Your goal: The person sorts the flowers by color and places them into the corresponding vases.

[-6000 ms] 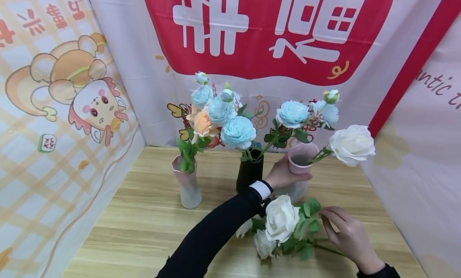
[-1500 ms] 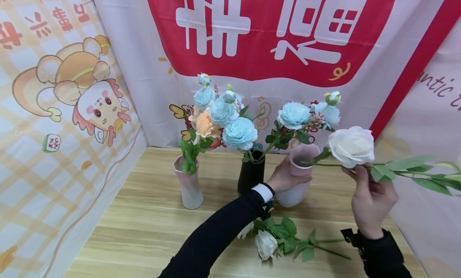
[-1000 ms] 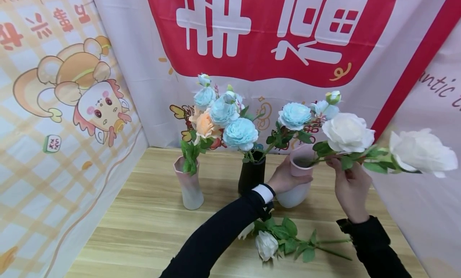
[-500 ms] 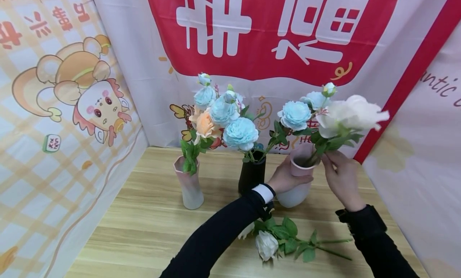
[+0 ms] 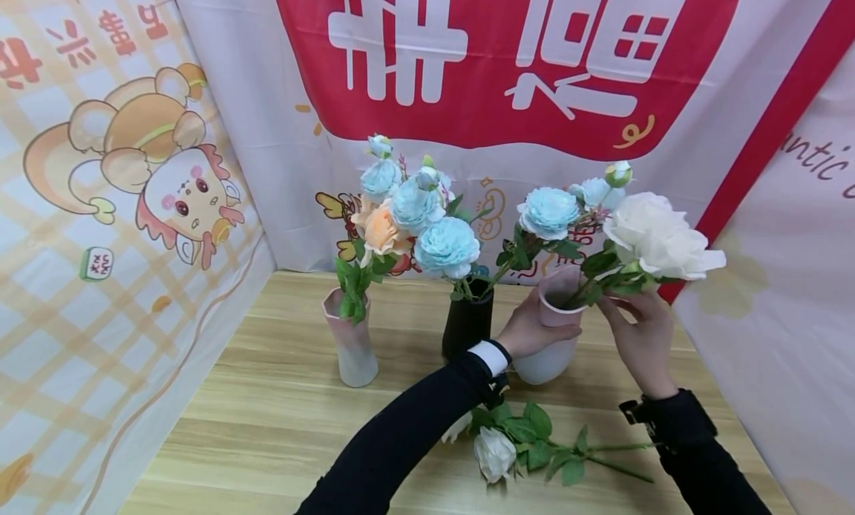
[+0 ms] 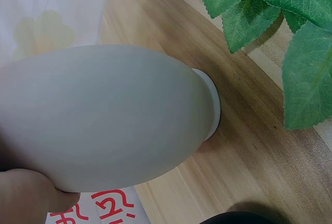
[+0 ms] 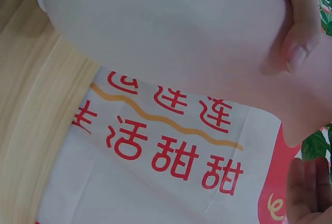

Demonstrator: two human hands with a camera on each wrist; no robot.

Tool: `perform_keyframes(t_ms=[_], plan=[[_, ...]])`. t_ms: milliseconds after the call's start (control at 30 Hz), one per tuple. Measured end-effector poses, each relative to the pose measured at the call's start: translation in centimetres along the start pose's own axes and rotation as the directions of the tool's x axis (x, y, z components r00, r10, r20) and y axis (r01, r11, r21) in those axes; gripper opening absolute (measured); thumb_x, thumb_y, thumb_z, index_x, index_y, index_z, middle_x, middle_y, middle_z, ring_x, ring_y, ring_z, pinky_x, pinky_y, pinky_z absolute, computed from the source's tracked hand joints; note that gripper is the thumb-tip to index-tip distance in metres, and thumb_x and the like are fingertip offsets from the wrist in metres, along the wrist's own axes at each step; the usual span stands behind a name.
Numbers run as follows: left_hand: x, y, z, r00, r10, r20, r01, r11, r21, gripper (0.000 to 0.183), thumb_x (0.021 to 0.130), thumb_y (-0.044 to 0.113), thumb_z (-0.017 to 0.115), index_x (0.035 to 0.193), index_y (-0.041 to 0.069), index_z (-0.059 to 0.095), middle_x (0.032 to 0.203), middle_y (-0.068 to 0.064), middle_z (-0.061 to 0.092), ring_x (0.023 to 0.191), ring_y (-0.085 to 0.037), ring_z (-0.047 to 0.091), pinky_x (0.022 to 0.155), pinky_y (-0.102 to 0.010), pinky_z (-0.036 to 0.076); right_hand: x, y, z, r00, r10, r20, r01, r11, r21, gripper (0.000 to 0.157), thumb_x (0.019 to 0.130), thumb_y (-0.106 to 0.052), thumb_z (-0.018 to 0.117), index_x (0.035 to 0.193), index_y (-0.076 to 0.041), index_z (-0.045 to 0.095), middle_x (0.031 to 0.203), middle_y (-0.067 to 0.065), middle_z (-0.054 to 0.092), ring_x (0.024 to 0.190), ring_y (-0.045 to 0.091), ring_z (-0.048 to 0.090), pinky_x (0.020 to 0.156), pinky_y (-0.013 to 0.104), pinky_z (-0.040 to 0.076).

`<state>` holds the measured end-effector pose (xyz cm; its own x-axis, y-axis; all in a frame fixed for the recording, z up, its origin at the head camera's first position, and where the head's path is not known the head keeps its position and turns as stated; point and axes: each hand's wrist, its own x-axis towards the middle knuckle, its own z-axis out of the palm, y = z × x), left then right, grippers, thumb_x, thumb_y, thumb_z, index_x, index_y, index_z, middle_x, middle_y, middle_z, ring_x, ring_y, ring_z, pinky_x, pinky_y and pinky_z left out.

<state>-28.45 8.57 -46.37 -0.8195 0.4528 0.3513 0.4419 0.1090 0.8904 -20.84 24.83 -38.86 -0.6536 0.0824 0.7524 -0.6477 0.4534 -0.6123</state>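
Note:
My left hand (image 5: 534,329) grips the neck of a pink-and-white vase (image 5: 544,363); its thumb also shows on the vase (image 7: 181,32) in the right wrist view. The vase's rounded body (image 6: 114,115) stands on the table in the left wrist view. White roses (image 5: 657,237) lean out of its mouth to the right, their blooms overlapping. My right hand (image 5: 637,333) is close beside the rim, fingers at the leaves and stems under the blooms, pinching there. In the right wrist view, the fingers of this hand (image 7: 311,190) are bent below green leaves.
A black vase (image 5: 467,326) with blue flowers (image 5: 447,245) stands left of my left hand. Farther left is a slim pink-white vase (image 5: 350,344) with a peach flower (image 5: 382,231). White roses (image 5: 494,454) lie on the wooden table (image 5: 267,426), stems pointing right.
My right hand took a white rose from the table, brought its stem to the vase mouth beside another white rose and moved in to the rim. The left hand kept its grip.

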Motion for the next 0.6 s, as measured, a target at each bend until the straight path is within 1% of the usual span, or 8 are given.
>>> perform_keyframes(t_ms=[67,167,267,367,500,600], plan=[[0.0,0.1,0.0,1.0,-0.001,0.0,0.001,1.0,0.003,0.096,0.083,0.022,0.082,0.153,0.043,0.02,0.143,0.011,0.044,0.125,-0.006,0.046,0.097,-0.03,0.041,-0.1,0.1,0.0,1.0,-0.002,-0.012,0.002,1.0,0.015,0.017,0.081,0.02,0.068,0.097,0.015,0.07,0.105,0.013,0.06,0.093,0.008,0.062,0.083,0.021,0.051],[0.1,0.1,0.0,1.0,0.011,0.002,-0.011,1.0,-0.002,0.096,0.083,0.021,0.082,0.154,0.042,0.02,0.143,0.011,0.044,0.126,-0.006,0.045,0.098,-0.03,0.04,-0.1,0.0,0.3,1.0,0.006,-0.017,-0.006,1.0,-0.004,0.012,0.081,0.019,0.069,0.092,0.015,0.07,0.102,0.014,0.06,0.094,0.01,0.06,0.083,0.02,0.05],[0.2,0.0,0.0,1.0,0.011,0.003,-0.011,1.0,-0.007,0.097,0.083,0.021,0.082,0.153,0.044,0.02,0.144,0.012,0.044,0.126,-0.005,0.045,0.098,-0.03,0.04,-0.1,-0.3,0.6,0.999,0.038,-0.015,-0.038,0.999,-0.018,0.008,0.082,0.017,0.07,0.089,0.014,0.07,0.098,0.015,0.06,0.094,0.01,0.058,0.083,0.019,0.05],[0.2,-0.1,0.0,1.0,0.01,0.002,-0.01,1.0,-0.004,0.097,0.083,0.022,0.082,0.153,0.044,0.02,0.144,0.012,0.043,0.126,-0.005,0.044,0.098,-0.03,0.04,-0.3,-0.5,0.6,0.997,0.083,-0.003,-0.083,0.997,-0.008,0.009,0.085,0.014,0.069,0.093,0.014,0.07,0.101,0.013,0.06,0.095,0.011,0.058,0.083,0.02,0.05],[0.2,-0.1,0.0,1.0,0.021,0.001,-0.021,1.0,-0.004,0.096,0.083,0.022,0.082,0.154,0.043,0.02,0.144,0.012,0.043,0.126,-0.005,0.045,0.098,-0.03,0.041,-0.9,-0.4,0.5,0.992,0.128,-0.003,-0.128,0.992,0.018,0.014,0.087,0.011,0.068,0.101,0.013,0.069,0.107,0.011,0.06,0.102,0.013,0.056,0.083,0.021,0.05],[0.1,0.1,0.0,1.0,0.031,0.002,-0.031,1.0,-0.002,0.096,0.083,0.022,0.082,0.154,0.041,0.02,0.145,0.012,0.042,0.126,-0.006,0.044,0.098,-0.03,0.041,-1.7,-0.1,0.2,0.988,0.155,-0.001,-0.155,0.987,0.03,0.018,0.087,0.01,0.068,0.105,0.013,0.066,0.108,0.014,0.058,0.104,0.017,0.055,0.083,0.021,0.05]])
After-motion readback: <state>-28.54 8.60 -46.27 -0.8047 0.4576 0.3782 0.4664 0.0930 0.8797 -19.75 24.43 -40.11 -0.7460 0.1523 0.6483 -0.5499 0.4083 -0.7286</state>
